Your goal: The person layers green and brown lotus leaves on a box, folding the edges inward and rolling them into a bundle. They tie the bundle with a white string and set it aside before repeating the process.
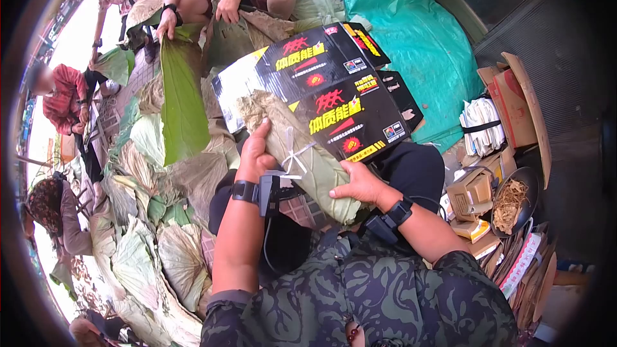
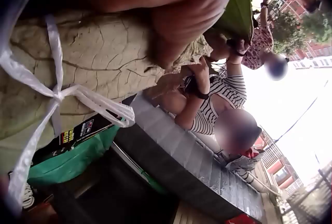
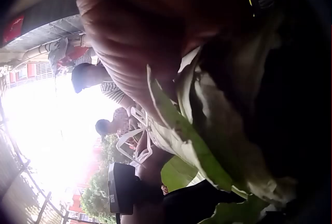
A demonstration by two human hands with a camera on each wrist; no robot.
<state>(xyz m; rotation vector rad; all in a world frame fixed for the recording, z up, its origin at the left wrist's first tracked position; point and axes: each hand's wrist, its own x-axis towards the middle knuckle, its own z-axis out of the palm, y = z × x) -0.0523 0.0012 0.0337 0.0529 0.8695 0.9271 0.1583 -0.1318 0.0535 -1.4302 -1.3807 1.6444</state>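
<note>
A long bundle of dried leaves [image 1: 308,164] lies slantwise over the person's lap, tied round the middle with white plastic string [image 1: 295,154] in a bow. The left hand [image 1: 257,154] grips its side near the crumpled upper end, thumb on top. At the folded lower end the right hand [image 1: 361,182] holds on, with its thumb across the leaves and its other fingers hidden beneath. In the left wrist view, the string's knot [image 2: 58,95] shows close up on the veined leaf. Loose green leaf edges [image 3: 192,136] stick out by the palm in the right wrist view.
Behind the bundle lies a flattened black printed carton [image 1: 350,106], with a green tarp [image 1: 411,51] beyond. Large dried leaves [image 1: 144,263] cover the ground at left. Another person's hand [image 1: 168,24] holds a green leaf [image 1: 183,103]. Cardboard boxes [image 1: 514,109] and a dark pan [image 1: 524,186] stand at right.
</note>
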